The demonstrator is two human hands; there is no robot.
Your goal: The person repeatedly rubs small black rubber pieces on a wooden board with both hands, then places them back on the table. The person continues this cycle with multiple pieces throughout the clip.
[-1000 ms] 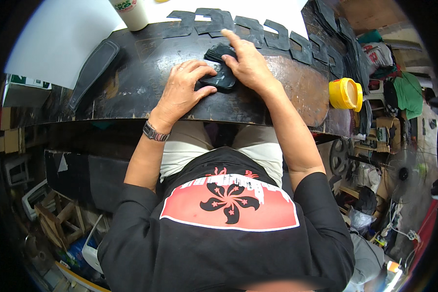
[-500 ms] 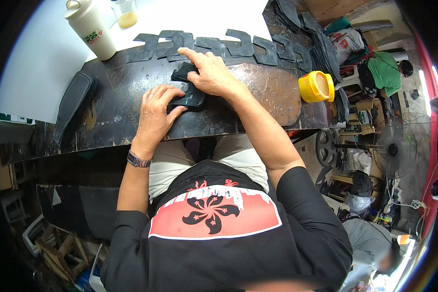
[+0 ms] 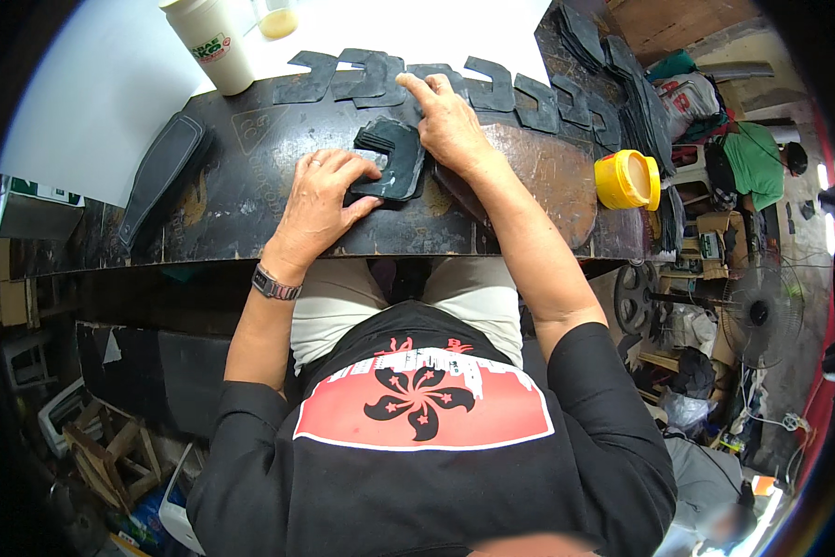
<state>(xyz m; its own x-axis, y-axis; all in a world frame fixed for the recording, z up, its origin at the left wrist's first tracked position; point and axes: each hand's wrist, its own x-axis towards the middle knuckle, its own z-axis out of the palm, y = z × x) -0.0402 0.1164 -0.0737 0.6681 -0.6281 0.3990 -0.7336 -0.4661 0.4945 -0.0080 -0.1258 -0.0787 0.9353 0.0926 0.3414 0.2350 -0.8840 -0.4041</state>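
Black cut piece (image 3: 391, 167) under left hand (image 3: 323, 197)

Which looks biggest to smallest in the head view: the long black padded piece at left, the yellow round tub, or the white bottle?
1. Long black padded piece.
2. White bottle, partly cut off by the frame's top edge.
3. Yellow round tub, close to the bottle; fisheye bending makes this unsure.

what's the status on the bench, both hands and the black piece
Left hand pressing black cut-out piece flat. Right hand on its top edge. Nothing in the way.

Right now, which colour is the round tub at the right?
Yellow tub, seen in the head view.
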